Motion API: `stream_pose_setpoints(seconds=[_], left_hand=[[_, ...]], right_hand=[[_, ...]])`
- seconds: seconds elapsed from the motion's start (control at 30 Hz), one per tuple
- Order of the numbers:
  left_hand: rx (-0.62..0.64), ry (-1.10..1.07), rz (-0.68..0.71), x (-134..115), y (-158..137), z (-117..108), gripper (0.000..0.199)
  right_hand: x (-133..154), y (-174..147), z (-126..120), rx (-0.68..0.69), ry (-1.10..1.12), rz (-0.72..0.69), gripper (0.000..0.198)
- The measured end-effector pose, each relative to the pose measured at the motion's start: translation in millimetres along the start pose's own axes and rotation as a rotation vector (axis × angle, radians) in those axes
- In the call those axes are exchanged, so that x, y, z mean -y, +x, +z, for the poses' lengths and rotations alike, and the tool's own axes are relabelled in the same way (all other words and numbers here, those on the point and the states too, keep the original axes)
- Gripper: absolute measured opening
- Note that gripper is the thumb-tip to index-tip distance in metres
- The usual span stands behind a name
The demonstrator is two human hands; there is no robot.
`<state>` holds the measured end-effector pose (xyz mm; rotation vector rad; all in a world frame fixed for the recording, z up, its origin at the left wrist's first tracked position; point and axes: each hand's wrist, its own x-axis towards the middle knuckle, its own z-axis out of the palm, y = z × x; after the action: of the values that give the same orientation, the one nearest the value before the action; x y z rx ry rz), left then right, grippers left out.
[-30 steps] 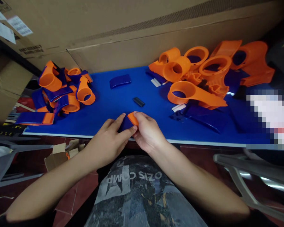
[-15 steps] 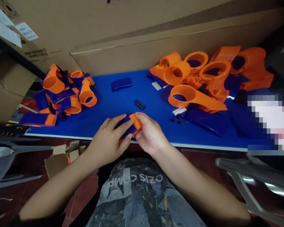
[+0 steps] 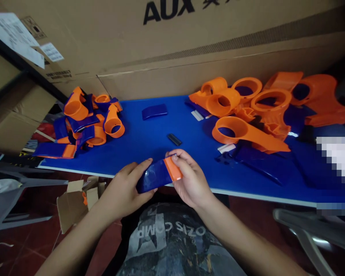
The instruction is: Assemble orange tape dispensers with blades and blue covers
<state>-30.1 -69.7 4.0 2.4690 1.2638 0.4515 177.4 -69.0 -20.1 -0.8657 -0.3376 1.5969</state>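
Over the near table edge, my left hand [image 3: 130, 188] and my right hand [image 3: 191, 178] hold a blue-and-orange tape dispenser [image 3: 156, 175] between them. The left fingers and thumb grip its blue end; the right thumb presses the orange end from above, fingers curled beneath. Its underside is hidden. Just beyond it on the table lies a small black strip [image 3: 174, 139]. Farther back rests a loose blue cover [image 3: 154, 111]. Orange tape dispenser bodies [image 3: 232, 132] with round rings are heaped to the right, among blue covers [image 3: 258, 163] and small white strips [image 3: 226, 148].
Several blue-and-orange dispensers [image 3: 96, 135] are piled at the left of the blue table [image 3: 145, 143]. A large cardboard box [image 3: 161, 53] walls off the back. On the floor sit an open carton [image 3: 71, 203] and grey stools [image 3: 307, 230]. A pixelated patch covers the right edge.
The dispenser has turned in my hands, and its blue face now shows more fully. My left fingers have moved from across its top to its end. The view has shifted.
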Motion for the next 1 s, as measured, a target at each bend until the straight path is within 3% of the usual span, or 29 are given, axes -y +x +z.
stream_pose_setpoints(seconds=[0.23,0.43,0.5,0.63,0.73,0.87,1.0], left_hand=[[-0.073,0.084,0.046,16,-11,8,0.094],[-0.133,0.245,0.032,42,-11,3,0.103],[-0.155,0.32,0.005,56,-9,-4,0.1],[-0.181,0.506,-0.047,94,-2,-22,0.088],[-0.19,0.651,-0.085,120,1,-29,0.079],[-0.259,0.699,-0.069,141,-3,-24,0.068],[-0.32,0.647,-0.064,150,-14,-13,0.065]], right_hand=[[-8,16,-3,-0.008,-0.03,-0.04,0.018],[-6,28,-14,0.003,-0.388,-0.066,0.035],[-6,28,-18,-0.028,-0.623,-0.191,0.042],[1,33,-26,-0.191,-1.211,-0.695,0.041],[12,43,-32,-0.195,-1.486,-0.867,0.046],[23,57,-38,-0.195,-1.681,-0.851,0.052],[21,62,-43,-0.207,-1.723,-0.762,0.057]])
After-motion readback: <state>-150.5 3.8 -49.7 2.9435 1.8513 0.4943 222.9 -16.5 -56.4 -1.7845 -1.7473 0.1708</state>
